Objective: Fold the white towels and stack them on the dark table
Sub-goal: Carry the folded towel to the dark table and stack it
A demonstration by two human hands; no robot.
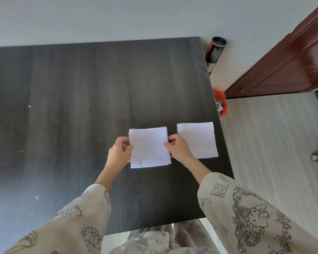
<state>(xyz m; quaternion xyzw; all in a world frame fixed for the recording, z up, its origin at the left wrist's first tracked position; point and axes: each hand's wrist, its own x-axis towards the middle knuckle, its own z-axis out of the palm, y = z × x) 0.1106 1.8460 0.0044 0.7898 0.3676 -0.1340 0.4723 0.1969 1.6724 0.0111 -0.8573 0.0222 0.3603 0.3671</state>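
The dark surface [81, 107] fills most of the view; its left side runs out of frame and its near edge is partly covered by the patterned sleeves [246, 217]. Right of the surface stands a red-brown door [292, 61], cut off at the frame edge. Near the surface's right edge lies a folded white towel [198, 140], flat. Just left of it, apart by a narrow gap, is a second folded towel [149, 149]. The left hand [118, 154] pinches this second towel's left edge, and the right hand [178, 149] pinches its right edge; fingers under the cloth are hidden. Behind the surface's far right corner stands a dark tube [214, 52], its base hidden. An orange thing [221, 103] shows partly past the right edge, hard to identify.
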